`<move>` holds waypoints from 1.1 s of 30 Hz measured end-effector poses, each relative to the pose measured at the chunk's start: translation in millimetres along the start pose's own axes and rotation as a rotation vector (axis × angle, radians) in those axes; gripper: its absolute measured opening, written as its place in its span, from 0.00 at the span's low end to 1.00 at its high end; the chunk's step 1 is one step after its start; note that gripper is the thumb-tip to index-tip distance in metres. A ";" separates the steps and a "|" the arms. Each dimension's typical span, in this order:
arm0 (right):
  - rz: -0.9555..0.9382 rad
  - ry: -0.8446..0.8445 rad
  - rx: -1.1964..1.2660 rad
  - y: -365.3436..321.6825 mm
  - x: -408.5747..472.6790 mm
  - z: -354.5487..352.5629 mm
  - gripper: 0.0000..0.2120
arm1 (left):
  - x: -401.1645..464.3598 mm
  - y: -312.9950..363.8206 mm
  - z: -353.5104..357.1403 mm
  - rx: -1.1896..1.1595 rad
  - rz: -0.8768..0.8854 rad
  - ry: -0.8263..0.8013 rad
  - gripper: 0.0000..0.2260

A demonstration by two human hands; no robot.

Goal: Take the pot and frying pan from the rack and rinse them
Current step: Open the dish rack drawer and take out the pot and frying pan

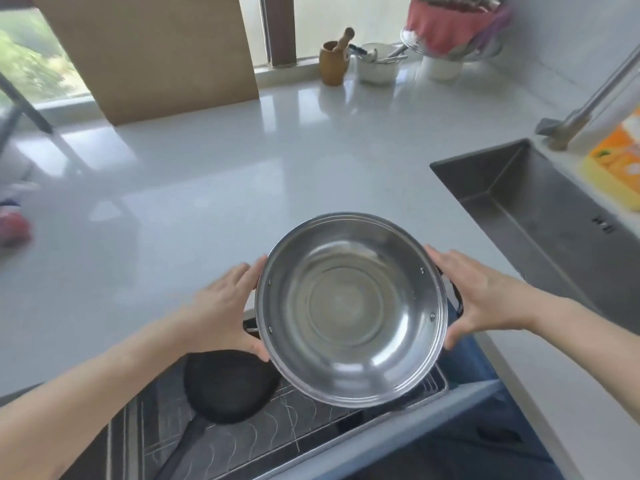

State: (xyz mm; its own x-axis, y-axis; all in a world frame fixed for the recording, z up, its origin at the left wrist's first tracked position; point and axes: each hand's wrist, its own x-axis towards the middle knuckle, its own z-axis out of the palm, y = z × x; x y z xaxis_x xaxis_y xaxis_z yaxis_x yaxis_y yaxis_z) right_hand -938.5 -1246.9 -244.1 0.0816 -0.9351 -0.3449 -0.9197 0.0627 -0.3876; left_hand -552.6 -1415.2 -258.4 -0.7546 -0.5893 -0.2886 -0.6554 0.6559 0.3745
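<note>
A shiny steel pot (349, 308) with black side handles is held in the air, tilted so its empty inside faces me. My left hand (225, 306) grips its left handle and my right hand (474, 296) grips its right handle. Below the pot, a black frying pan (225, 386) lies in the pull-out wire rack (263, 431) under the counter, its handle pointing toward the lower left. The steel sink (540, 216) is to the right, with the faucet (595, 95) above its far end.
A white countertop (207, 188) stretches ahead. At the back stand a wooden mortar with pestle (334, 60), a white bowl with utensils (377, 65) and a cloth-covered strainer (446, 32). A brown board (156, 53) leans at the window. A yellow-orange packet (613, 164) lies beside the sink.
</note>
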 end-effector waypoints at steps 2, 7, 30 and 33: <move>0.003 0.030 -0.034 17.3 16.1 -9.1 0.72 | 30.8 -2.0 -8.8 0.055 0.010 0.029 0.67; 0.019 0.084 -0.045 63.8 58.8 -34.7 0.72 | 105.5 -0.8 -25.7 0.125 0.017 0.051 0.66; 0.052 -0.052 0.026 207.0 194.4 -133.3 0.65 | 309.0 0.2 -80.6 0.114 -0.084 -0.130 0.61; 0.038 -0.072 0.054 204.2 196.5 -137.6 0.61 | 314.2 0.9 -85.4 0.103 -0.110 -0.171 0.58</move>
State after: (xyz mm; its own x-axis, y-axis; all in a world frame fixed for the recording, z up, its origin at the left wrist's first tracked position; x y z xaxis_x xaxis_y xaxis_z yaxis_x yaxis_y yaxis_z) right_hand -1163.1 -1465.8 -273.4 0.0764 -0.9043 -0.4200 -0.9006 0.1181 -0.4183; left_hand -787.5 -1640.0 -273.4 -0.6667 -0.5777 -0.4709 -0.7275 0.6418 0.2427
